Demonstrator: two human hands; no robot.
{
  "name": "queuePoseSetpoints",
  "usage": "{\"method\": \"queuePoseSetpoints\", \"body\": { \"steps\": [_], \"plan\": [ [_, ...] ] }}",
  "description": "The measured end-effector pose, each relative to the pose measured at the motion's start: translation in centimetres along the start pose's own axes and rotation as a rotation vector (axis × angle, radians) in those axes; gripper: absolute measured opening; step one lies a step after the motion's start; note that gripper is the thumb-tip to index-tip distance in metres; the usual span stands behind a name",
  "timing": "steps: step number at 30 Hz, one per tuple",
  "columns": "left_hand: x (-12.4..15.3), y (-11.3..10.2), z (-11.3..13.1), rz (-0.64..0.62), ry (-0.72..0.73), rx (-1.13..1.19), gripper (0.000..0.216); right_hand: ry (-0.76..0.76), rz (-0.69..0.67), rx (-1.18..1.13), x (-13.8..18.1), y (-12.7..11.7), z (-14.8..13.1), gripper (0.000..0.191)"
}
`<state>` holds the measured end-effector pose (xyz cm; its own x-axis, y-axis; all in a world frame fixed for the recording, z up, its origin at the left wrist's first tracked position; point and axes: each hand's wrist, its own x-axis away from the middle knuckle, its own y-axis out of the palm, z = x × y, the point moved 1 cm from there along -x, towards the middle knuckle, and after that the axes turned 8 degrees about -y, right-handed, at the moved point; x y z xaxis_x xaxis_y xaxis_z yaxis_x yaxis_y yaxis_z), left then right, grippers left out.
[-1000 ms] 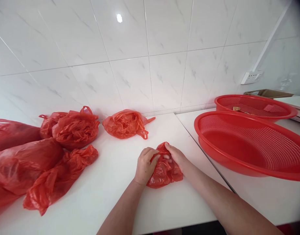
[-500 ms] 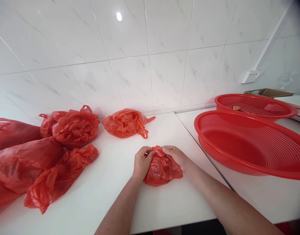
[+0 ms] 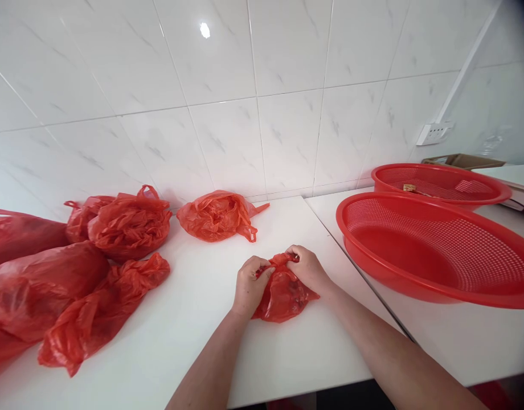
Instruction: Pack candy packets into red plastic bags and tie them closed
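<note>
A small red plastic bag (image 3: 283,299) rests on the white table (image 3: 193,341) in front of me, with something dark showing faintly through its film. My left hand (image 3: 251,285) pinches the upper left of the bag between thumb and fingers. On the other side, my right hand (image 3: 307,267) grips the upper right edge, its fingers curled over the plastic. Between the two hands the bag's top is gathered and twisted. What lies inside cannot be made out.
Several red plastic bags (image 3: 129,228) are heaped at the left. Another crumpled red bag (image 3: 217,216) lies by the tiled wall. At the right stands a red perforated basket (image 3: 398,250), with a second basket (image 3: 441,171) behind it holding small items. A socket (image 3: 433,134) is on the wall.
My right hand has shifted its hold and curled over the bag's top edge. The loose top has been drawn together between my hands, and the bag's body looks tauter.
</note>
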<state>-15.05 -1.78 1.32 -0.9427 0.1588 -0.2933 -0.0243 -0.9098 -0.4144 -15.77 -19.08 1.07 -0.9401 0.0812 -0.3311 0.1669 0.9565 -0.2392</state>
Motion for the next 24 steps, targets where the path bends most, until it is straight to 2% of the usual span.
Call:
{"method": "queuePoseSetpoints", "body": {
  "steps": [2,5,12,16,22,24],
  "plan": [
    [0.0,0.1,0.1,-0.031,0.038,-0.028,0.008,0.002,-0.006,-0.010,0.0,0.0,-0.2,0.017],
    [0.0,0.0,0.3,-0.055,0.073,-0.050,0.009,0.034,-0.049,-0.151,-0.1,0.1,-0.5,0.024],
    [-0.2,-0.5,-0.1,-0.032,0.136,-0.076,0.012,0.256,-0.153,-0.754,-0.4,-0.7,-0.2,0.029],
    [-0.4,-0.7,-0.2,0.032,0.176,-0.079,0.013,0.276,-0.056,-0.906,-0.5,-1.0,0.0,0.020],
    [-0.7,-1.3,-0.4,0.125,0.237,-0.139,0.012,0.223,0.109,-0.862,-1.2,-1.9,0.7,0.031],
    [-1.0,-1.9,-0.7,0.160,0.253,-0.171,0.010,0.224,0.221,-0.809,-1.8,-2.9,1.7,0.034]
  ]
}}
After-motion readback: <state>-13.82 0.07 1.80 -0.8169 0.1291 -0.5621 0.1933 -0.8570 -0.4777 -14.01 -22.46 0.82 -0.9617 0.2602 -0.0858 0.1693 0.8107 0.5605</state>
